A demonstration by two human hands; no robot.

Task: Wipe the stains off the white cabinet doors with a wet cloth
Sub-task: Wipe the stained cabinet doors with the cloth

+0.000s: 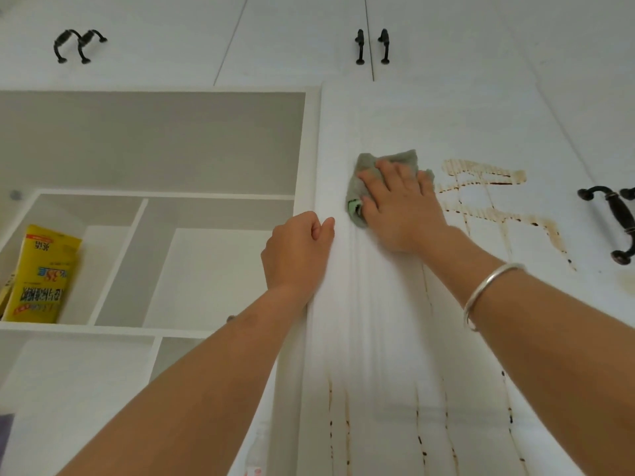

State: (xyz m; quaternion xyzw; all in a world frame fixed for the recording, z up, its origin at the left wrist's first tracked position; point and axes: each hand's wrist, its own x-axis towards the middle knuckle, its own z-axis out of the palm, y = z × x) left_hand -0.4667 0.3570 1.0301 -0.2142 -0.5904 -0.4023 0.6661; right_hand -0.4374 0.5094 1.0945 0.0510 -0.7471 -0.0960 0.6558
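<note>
Cloth (369,164), grey-green and bunched, is lying against the white cabinet door (378,121) in the upper middle of the frame. The fingers (386,170) of the right hand (400,207) are pressing it there. They are lying straight and a little spread on top of the cloth, not curling round it, and the palm is covering its lower right part.

Just left of it, near the middle of the frame, the left hand (297,249) is gripping the left edge of the door. The thumb is resting on the front face. The other fingers are going behind the edge, so I cannot tell how they are lying.

Brown stains (481,175) are sitting just to the right of the right hand, in smeared bands. Thin drip lines (417,424) are running down the door toward the lower middle of the frame.

To do this step well, I think the flat hand should be pushing the cloth sideways into the bands with even pressure. It is better to be working from the top downward, so dirty water is not running over cleaned parts. The cloth probably needs turning to a fresh face when it is getting brown. The left hand should be holding the door firm, because otherwise the door may be swinging away under the pressure. The silver bracelet (488,290) on the right wrist could be scraping the paint, and the dark handle (618,221) at the right edge of the frame is something to be going around.
</note>
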